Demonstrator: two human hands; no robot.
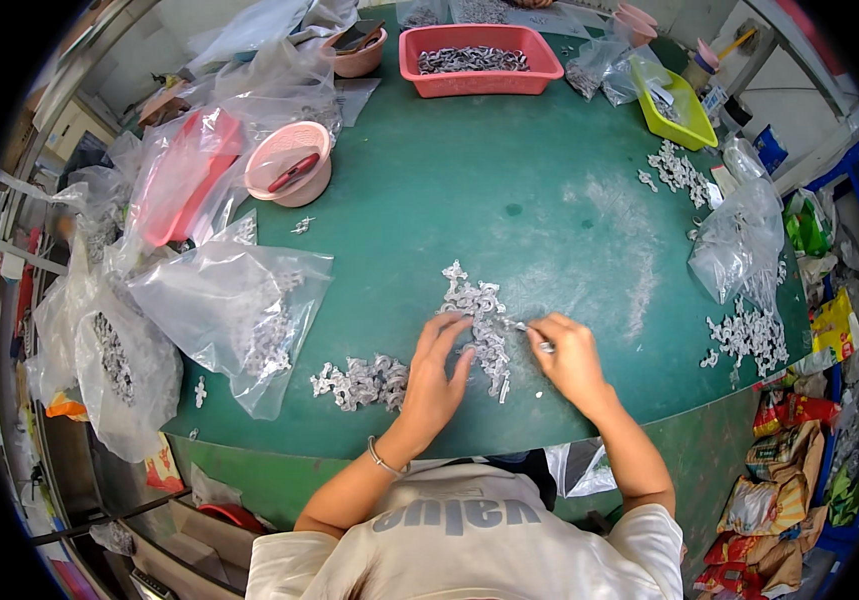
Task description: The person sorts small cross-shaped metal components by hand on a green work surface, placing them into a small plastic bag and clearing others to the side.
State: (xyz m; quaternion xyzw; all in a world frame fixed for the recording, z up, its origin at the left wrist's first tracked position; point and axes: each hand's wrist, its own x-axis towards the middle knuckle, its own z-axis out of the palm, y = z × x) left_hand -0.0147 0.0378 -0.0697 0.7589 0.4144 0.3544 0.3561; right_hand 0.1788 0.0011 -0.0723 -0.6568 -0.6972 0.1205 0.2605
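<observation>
A heap of small silver-grey parts point(477, 305) with curled outlines lies on the green table in front of me. My left hand point(436, 375) rests at the heap's left side, thumb and fingers apart, with its fingertips at the parts. To the right of the heap, my right hand point(571, 362) pinches one small silver-grey part point(517, 325) between thumb and fingers. Another shiny bit point(547, 347) shows under that hand's curled fingers. A second heap of similar parts point(361, 382) sits left of my left hand, close to the table's near edge.
At left are a clear plastic bag of parts point(239, 300) and a pink bowl point(314, 185) holding a red-handled tool. A pink tray point(479, 85) of parts stands at the far side, a yellow-green tray point(684, 125) at far right. More loose parts point(749, 335) lie at the right edge.
</observation>
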